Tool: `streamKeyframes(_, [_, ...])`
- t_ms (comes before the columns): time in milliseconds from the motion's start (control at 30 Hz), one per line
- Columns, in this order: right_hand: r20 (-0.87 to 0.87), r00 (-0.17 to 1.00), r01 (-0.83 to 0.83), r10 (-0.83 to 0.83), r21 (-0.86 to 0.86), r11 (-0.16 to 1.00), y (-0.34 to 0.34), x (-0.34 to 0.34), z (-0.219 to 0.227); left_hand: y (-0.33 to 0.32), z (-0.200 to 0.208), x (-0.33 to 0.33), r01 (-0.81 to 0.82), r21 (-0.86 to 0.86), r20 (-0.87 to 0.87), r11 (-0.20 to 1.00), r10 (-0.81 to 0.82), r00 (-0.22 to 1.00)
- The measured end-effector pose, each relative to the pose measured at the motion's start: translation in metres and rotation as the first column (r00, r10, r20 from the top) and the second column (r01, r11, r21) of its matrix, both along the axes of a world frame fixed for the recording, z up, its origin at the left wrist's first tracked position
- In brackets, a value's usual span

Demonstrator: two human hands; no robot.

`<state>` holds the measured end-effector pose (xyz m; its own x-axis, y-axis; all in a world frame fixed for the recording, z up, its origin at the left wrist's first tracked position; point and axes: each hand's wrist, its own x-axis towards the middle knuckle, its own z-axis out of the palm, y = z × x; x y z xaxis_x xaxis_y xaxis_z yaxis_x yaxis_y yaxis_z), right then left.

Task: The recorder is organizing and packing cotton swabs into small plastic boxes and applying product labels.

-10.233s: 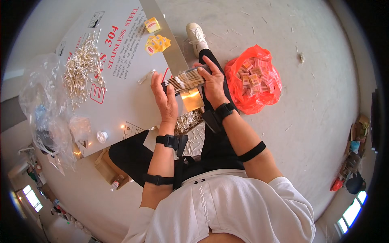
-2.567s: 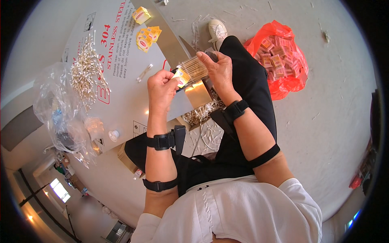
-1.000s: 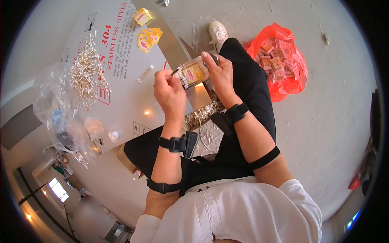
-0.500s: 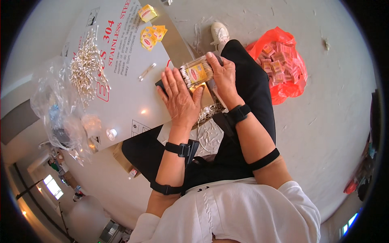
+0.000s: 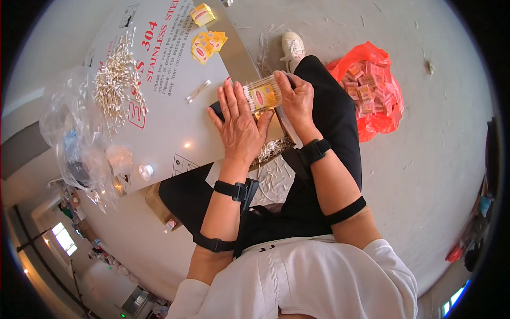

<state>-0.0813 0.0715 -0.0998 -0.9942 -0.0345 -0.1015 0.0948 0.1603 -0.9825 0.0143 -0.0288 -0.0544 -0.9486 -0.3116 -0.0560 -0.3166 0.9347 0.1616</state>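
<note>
A pack of cotton swabs [image 5: 263,95] with a yellow label lies between my hands above the table's near right edge. My right hand [image 5: 298,106] is closed round its right end, thumb on top. Against the pack's left end rests my left hand [image 5: 238,130], fingers stretched out and thumb spread below. A black piece [image 5: 217,109] shows beside the left fingers; most of it is hidden. Under my hands stands an open box [image 5: 277,150] of loose swabs. Two single swabs [image 5: 198,92] lie on the table to the left.
On the grey table [image 5: 167,127] are a heap of swabs [image 5: 118,87], a clear plastic bag [image 5: 71,143], yellow label cards [image 5: 208,45], a yellow stack [image 5: 202,15] and a small clear cup [image 5: 145,171]. A red bag [image 5: 390,95] of filled packs sits on the floor at right.
The view has shifted slightly, so the table and bag appear a little lower and further right. Both hands keep nearly the same places at the pack; the right thumb sits slightly closer over it.
</note>
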Motion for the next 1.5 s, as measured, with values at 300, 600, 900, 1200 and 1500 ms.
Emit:
streamKeyframes(300, [0.096, 0.994, -0.034, 0.042, -0.083, 0.996, 0.001, 0.000, -0.008, 0.016, 0.002, 0.013, -0.002, 0.003, 0.009, 1.000, 0.002, 1.000])
streamKeyframes(600, [0.142, 0.989, -0.019, 0.050, -0.212, 0.977, 0.000, 0.002, -0.012, 0.016, 0.013, 0.018, 0.111, -0.050, -0.037, 0.993, -0.113, 0.993])
streamKeyframes(900, [0.282, 0.955, 0.027, 0.095, -0.398, 0.917, 0.006, 0.003, -0.002, 0.018, 0.008, 0.013, 0.080, 0.099, -0.152, 0.992, -0.064, 0.986])
streamKeyframes(1200, [0.317, 0.943, -0.038, 0.105, -0.212, 0.976, 0.006, 0.006, 0.013, 0.005, 0.005, 0.018, 0.064, 0.093, -0.170, 0.994, -0.047, 0.984])
streamKeyframes(1500, [0.250, 0.963, -0.035, 0.098, -0.248, 0.968, 0.013, 0.008, 0.000, 0.008, 0.004, 0.018, -0.049, 0.139, -0.127, 0.989, 0.067, 0.990])
